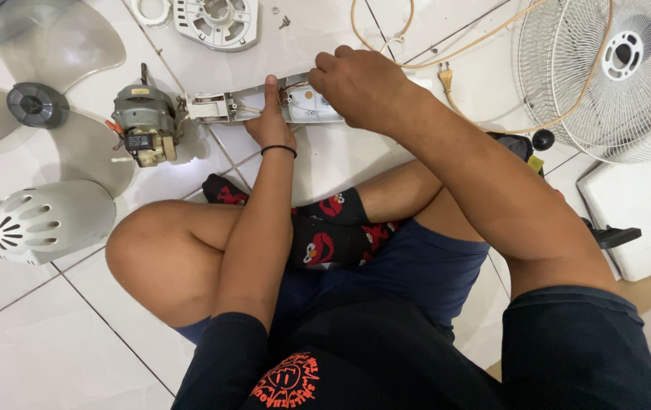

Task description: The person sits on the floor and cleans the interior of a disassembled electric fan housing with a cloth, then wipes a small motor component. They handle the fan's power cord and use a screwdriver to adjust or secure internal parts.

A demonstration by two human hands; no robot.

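Left edge: translucent grey plastic fan blade lies flat on the white tiled floor, domed white vented motor cover just below it, both parked clear of the work area. Next right: bare grey metal fan motor, wires running into the long white plastic switch housing, so it sits just beside it. Housing lies open side up in front of the crossed legs. Left hand presses down on it, index finger extended, pinning it steady; not clamped around it. Right hand is curled over the housing's right end, fingers closed in; what they pinch I can't tell. Far right: beige power cord loops past, white wire fan guard set aside.
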